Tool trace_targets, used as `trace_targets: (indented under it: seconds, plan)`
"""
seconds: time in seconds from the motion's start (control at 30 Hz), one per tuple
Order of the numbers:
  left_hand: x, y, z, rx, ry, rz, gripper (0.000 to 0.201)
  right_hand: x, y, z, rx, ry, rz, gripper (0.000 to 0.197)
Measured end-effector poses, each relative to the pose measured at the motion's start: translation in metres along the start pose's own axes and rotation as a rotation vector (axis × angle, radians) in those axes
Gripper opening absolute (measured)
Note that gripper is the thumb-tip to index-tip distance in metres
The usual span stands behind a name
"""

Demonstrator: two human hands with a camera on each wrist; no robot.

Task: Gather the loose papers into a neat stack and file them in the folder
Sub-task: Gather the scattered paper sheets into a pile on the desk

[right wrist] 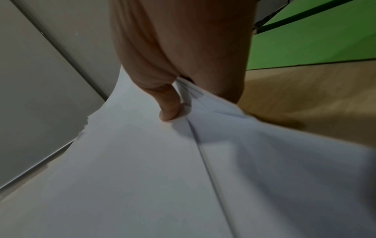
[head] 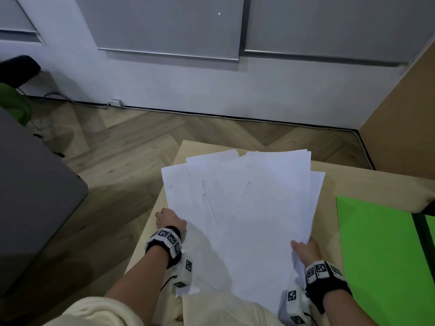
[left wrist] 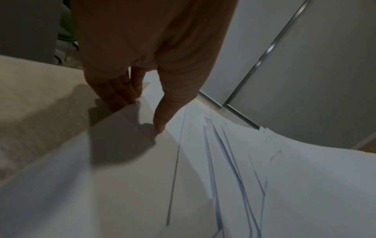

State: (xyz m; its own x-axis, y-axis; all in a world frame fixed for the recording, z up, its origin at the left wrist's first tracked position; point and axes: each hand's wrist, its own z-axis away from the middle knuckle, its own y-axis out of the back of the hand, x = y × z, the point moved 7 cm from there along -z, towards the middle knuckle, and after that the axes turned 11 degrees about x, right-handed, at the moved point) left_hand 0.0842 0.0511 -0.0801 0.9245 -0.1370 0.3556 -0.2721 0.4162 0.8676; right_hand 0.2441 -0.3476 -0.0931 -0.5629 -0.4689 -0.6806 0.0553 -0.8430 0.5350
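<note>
A fanned bundle of white papers (head: 244,203) is lifted off the light wooden table (head: 367,184), its sheets uneven at the far edge. My left hand (head: 170,220) holds the bundle's left edge, thumb (left wrist: 162,116) on top and fingers (left wrist: 122,90) underneath the papers (left wrist: 223,177). My right hand (head: 306,249) grips the near right corner, thumb (right wrist: 168,104) pressing the crumpled papers (right wrist: 162,169) from above, the other fingers hidden below. The bright green folder (head: 374,250) lies on the table to the right, also seen in the right wrist view as the folder (right wrist: 315,40).
A grey sofa (head: 35,184) stands at the left over herringbone wood floor (head: 117,149). Ahead is a white wall with grey panels (head: 169,24). A wooden board (head: 404,114) rises at the far right. A dark bar (head: 423,234) crosses the folder.
</note>
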Motion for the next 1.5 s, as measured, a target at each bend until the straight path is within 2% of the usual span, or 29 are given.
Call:
trace_targets:
  seconds: [0.2, 0.3, 0.4, 0.47, 0.57, 0.63, 0.7, 0.8, 0.9, 1.0, 1.07, 1.13, 1.2, 1.3, 1.33, 1.4, 1.5]
  plan:
    - [0.023, -0.013, 0.003, -0.076, -0.134, 0.01, 0.04, -0.01, -0.009, 0.0, -0.052, -0.012, -0.011, 0.045]
    - [0.039, -0.022, 0.007, -0.174, -0.156, 0.13, 0.045, -0.026, -0.019, 0.009, -0.092, 0.027, 0.01, 0.046]
    - [0.049, -0.026, 0.01, -0.25, -0.099, 0.257, 0.052, -0.042, -0.034, 0.013, -0.134, 0.101, 0.074, 0.041]
    - [0.051, -0.03, 0.011, -0.29, -0.066, 0.409, 0.052, -0.048, -0.041, 0.01, -0.079, 0.165, 0.174, 0.04]
    - [0.046, -0.033, 0.016, -0.379, 0.027, 0.662, 0.042, -0.049, -0.045, 0.01, -0.007, 0.256, 0.443, 0.057]
    - [0.043, -0.031, 0.025, -0.452, 0.096, 0.768, 0.045, -0.052, -0.047, 0.01, -0.019, 0.275, 0.42, 0.058]
    - [0.045, -0.029, 0.033, -0.512, 0.092, 0.853, 0.054, -0.056, -0.049, 0.008, -0.053, 0.26, 0.313, 0.06]
    - [0.048, -0.027, 0.043, -0.468, -0.031, 0.719, 0.06, -0.055, -0.052, 0.009, -0.116, 0.2, 0.221, 0.065]
    - [0.047, -0.03, 0.046, -0.408, -0.071, 0.59, 0.063, -0.042, -0.04, 0.009, -0.039, 0.08, 0.034, 0.061]
    - [0.033, -0.041, 0.042, -0.513, -0.061, 0.421, 0.06, -0.023, -0.026, 0.005, 0.027, -0.037, -0.122, 0.076]
    - [0.018, -0.044, 0.041, -0.599, -0.059, 0.265, 0.063, -0.017, -0.03, -0.001, -0.027, -0.026, -0.125, 0.086]
    - [0.01, -0.045, 0.039, -0.644, -0.078, 0.184, 0.064, -0.021, -0.034, 0.003, -0.099, -0.031, -0.093, 0.084]
    - [0.017, -0.039, 0.038, -0.621, -0.089, 0.242, 0.061, -0.028, -0.032, 0.013, -0.153, -0.049, -0.06, 0.072]
    - [0.028, -0.033, 0.037, -0.532, 0.031, 0.672, 0.048, -0.037, -0.033, 0.03, -0.194, -0.034, -0.031, 0.067]
    - [0.028, -0.035, 0.035, -0.502, 0.073, 0.775, 0.052, -0.035, -0.038, 0.028, -0.204, -0.01, -0.015, 0.066]
    - [0.031, -0.035, 0.033, -0.415, 0.056, 0.753, 0.06, -0.03, -0.047, 0.025, -0.22, 0.021, 0.021, 0.061]
    - [0.037, -0.029, 0.034, -0.364, -0.071, 0.535, 0.054, -0.029, -0.048, 0.023, -0.237, 0.066, 0.056, 0.054]
